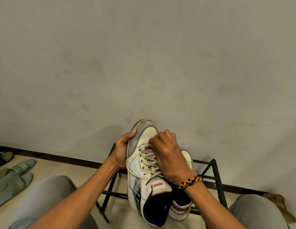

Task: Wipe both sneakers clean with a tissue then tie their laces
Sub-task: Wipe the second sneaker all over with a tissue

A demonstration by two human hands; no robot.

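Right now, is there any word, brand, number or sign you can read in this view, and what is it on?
"spar": red letters, seen upside down, on the white tongue label of the held sneaker; the word may continue, but its end is too blurred to read.
The pale green slippers at left carry faint marks on their straps, too blurred to read.
Nothing else legible: no numbers or signs.

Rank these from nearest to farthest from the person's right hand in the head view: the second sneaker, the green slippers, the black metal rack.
Measured from the right hand:
1. Second sneaker, just right of the hand and partly under the wrist.
2. Black metal rack, below and to the right.
3. Green slippers, far left on the floor.
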